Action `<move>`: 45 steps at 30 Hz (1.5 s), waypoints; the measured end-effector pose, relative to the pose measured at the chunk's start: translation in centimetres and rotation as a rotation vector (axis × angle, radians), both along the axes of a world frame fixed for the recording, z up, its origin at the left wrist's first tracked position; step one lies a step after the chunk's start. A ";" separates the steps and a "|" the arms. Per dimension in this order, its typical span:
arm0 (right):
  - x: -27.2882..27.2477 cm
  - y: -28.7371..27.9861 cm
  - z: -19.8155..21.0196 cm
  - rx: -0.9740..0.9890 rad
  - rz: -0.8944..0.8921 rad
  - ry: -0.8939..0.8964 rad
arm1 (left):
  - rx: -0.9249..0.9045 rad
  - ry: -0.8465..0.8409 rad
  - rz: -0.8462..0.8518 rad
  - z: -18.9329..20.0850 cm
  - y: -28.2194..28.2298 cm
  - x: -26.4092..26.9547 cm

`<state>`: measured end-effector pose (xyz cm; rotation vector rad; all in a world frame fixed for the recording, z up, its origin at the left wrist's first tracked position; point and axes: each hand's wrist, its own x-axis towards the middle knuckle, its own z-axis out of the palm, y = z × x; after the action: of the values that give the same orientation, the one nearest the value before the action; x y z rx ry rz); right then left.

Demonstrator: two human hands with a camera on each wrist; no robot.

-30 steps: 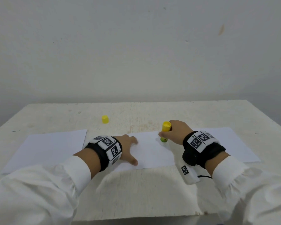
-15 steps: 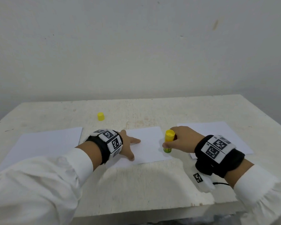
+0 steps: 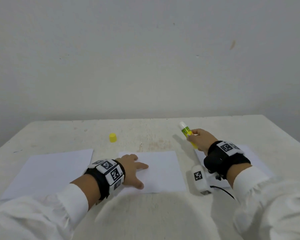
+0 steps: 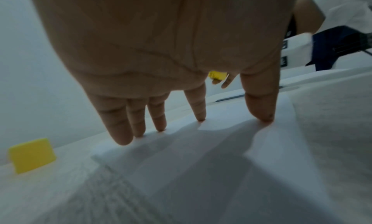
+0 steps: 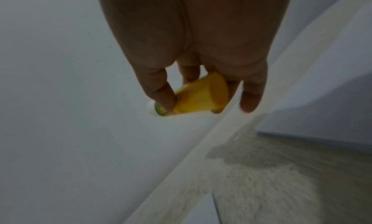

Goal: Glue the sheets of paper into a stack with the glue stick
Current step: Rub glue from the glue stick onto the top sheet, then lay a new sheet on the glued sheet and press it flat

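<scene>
Glue stick [image 3: 187,134] uncapped, tilting, white tip pointing away; right hand [image 3: 200,140] is gripping its yellow base above the surface [image 3: 145,213]. Left hand [image 3: 133,168] is lying flat, fingers spread, pressing the middle sheet [image 3: 163,170]. Yellow cap [image 3: 112,137] is standing apart, farther back. Two more sheets are lying left [image 3: 50,170] and right [image 3: 255,158].

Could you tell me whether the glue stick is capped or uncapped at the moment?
Uncapped. The glue stick in the right hand shows its bare white tip pointing up and away, and the yellow cap stands by itself on the table.
</scene>
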<state>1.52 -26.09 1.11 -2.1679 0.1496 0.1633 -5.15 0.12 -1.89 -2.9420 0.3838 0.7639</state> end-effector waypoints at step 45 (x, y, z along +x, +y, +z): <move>-3.0 34.4 -3.2 -0.996 0.857 0.017 | 0.064 -0.055 0.698 2.6 25.7 -6.9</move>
<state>-1.53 8.30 -2.10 -3.0770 -0.8833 0.7090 -12.00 25.83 0.67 -3.0105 -0.6967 0.7147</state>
